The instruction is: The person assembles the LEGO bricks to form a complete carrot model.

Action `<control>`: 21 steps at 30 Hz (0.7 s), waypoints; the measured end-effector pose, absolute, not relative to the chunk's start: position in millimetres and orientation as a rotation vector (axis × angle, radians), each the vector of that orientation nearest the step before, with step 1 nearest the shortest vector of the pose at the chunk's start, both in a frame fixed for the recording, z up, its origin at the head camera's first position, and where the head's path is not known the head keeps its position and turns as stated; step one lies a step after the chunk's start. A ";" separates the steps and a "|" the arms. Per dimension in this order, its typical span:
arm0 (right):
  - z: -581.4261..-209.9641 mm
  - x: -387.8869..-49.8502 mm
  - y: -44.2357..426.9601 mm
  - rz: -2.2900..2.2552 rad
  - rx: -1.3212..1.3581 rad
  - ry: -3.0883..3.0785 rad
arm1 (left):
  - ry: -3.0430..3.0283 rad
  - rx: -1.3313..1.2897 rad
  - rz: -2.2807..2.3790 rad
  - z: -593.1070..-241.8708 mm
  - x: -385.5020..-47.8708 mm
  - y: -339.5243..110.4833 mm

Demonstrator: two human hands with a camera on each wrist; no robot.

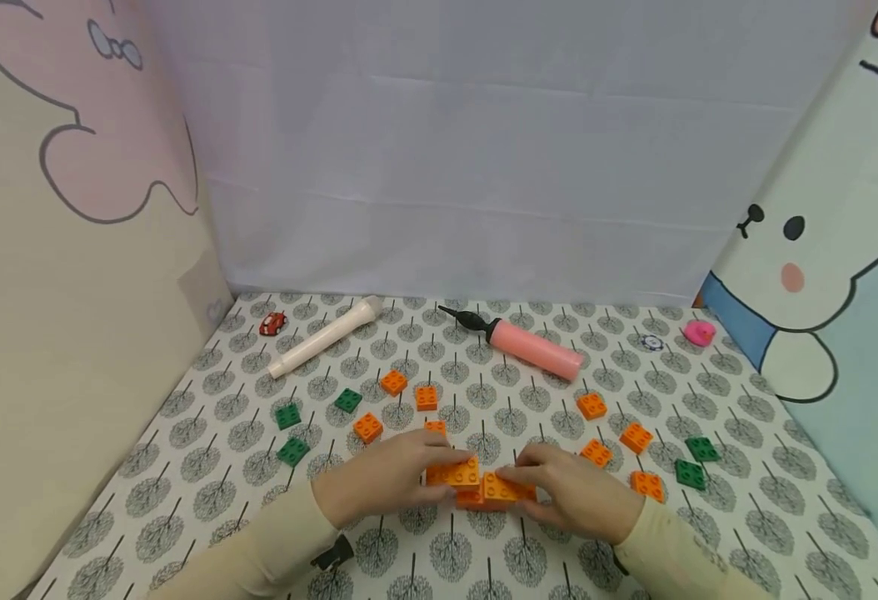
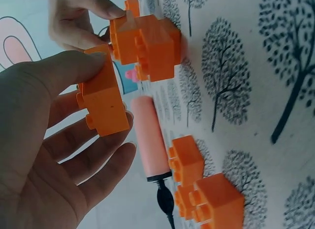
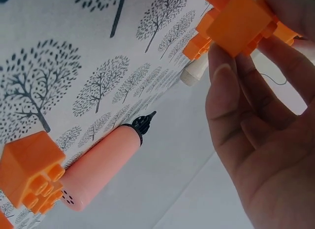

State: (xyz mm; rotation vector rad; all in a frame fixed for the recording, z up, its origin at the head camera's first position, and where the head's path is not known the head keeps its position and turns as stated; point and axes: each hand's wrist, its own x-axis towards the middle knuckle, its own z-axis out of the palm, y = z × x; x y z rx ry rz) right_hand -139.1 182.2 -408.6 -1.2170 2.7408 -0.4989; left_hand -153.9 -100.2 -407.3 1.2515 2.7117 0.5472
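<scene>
Left hand (image 1: 401, 475) pinches an orange studded plastic brick (image 2: 109, 98); right hand (image 1: 580, 493), just beside, grips stacked orange plastic bricks (image 1: 510, 486), which uneven pressing could tilt.

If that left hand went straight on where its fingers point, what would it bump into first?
Probably the orange brick pinched by the right hand, though depth is hard to judge: it might pass slightly above.

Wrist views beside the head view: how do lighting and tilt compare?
Head: bright, fairly even light over the tablecloth, picture level; left wrist: cooler and dimmer, turned nearly sideways, left hand in shade; right wrist: also cool, steeply tilted, right hand dark against the pale backdrop.
</scene>
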 end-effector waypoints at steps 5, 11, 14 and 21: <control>-409.2 -138.2 182.7 -0.497 -1.233 2.745 | 2.704 1.227 0.572 -413.5 -150.0 -98.7; -409.7 -138.5 182.4 -0.503 -1.218 2.751 | 2.685 1.258 0.571 -421.7 -149.5 -93.4; -409.8 -138.5 182.0 -0.494 -1.205 2.754 | 2.685 1.263 0.574 -423.9 -148.8 -91.8; -409.1 -137.5 182.0 -0.487 -1.202 2.762 | 2.702 1.248 0.593 -429.2 -147.4 -90.2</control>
